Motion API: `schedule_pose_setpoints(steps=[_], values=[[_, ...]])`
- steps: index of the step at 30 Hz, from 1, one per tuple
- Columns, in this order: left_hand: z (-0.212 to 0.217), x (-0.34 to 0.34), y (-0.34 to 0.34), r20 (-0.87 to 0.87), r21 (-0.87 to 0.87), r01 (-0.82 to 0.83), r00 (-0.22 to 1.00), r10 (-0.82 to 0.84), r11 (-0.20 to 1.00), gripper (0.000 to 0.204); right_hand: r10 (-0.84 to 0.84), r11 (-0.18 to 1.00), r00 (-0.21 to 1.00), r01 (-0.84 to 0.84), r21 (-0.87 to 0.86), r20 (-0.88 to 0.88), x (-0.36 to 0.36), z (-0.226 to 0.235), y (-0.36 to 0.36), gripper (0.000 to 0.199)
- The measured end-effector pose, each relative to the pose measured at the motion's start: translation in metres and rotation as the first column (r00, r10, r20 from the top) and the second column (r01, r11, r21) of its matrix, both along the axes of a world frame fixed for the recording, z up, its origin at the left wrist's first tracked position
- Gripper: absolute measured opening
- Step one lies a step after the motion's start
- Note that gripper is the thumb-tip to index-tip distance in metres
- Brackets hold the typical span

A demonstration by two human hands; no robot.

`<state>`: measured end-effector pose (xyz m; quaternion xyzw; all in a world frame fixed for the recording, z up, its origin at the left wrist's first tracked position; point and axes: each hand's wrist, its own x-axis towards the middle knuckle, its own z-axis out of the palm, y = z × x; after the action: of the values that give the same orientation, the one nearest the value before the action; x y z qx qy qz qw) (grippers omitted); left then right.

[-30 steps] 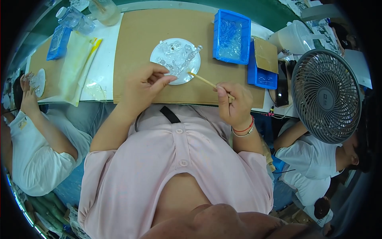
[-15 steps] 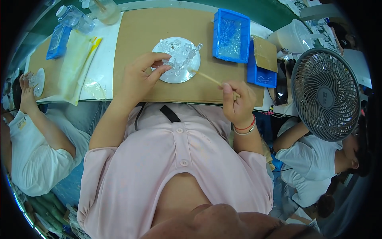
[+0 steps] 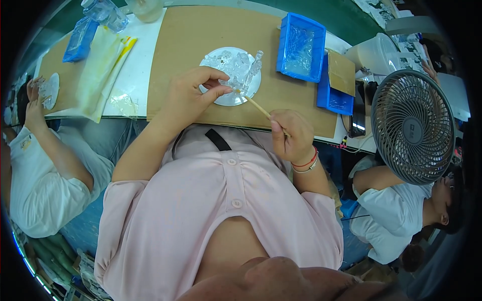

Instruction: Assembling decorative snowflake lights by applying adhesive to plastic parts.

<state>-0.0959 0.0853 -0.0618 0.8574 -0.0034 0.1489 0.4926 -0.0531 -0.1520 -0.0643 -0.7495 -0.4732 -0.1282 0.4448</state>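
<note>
Upper centre: clear pieces (image 3: 251,70) on white plate (image 3: 229,102), beside left hand (image 3: 193,93), fingertips nearly meeting, hold indiscernible. Right hand (image 3: 293,135) pinches stick (image 3: 258,107), tip nearer left fingertips than earlier.

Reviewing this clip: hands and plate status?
Left grip by clear pieces; hold unclear. Right grip pinching thin stick, tip over white plate. Blue bins right, not blocking.

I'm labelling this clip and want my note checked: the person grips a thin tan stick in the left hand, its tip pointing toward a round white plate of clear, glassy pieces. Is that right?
Not quite: the thin tan stick is in the right hand, as the head view shows. Its tip does point toward the round white plate of clear, glassy pieces.
</note>
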Motion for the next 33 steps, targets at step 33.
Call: schedule_pose_setpoints(steps=[33], values=[[-0.005,0.000,0.001,-0.011,-0.058,0.005,1.000,-0.005,0.998,0.017,-0.072,0.997,0.997,0.072,-0.041,0.014,-0.006,0.011,-0.012,0.004]])
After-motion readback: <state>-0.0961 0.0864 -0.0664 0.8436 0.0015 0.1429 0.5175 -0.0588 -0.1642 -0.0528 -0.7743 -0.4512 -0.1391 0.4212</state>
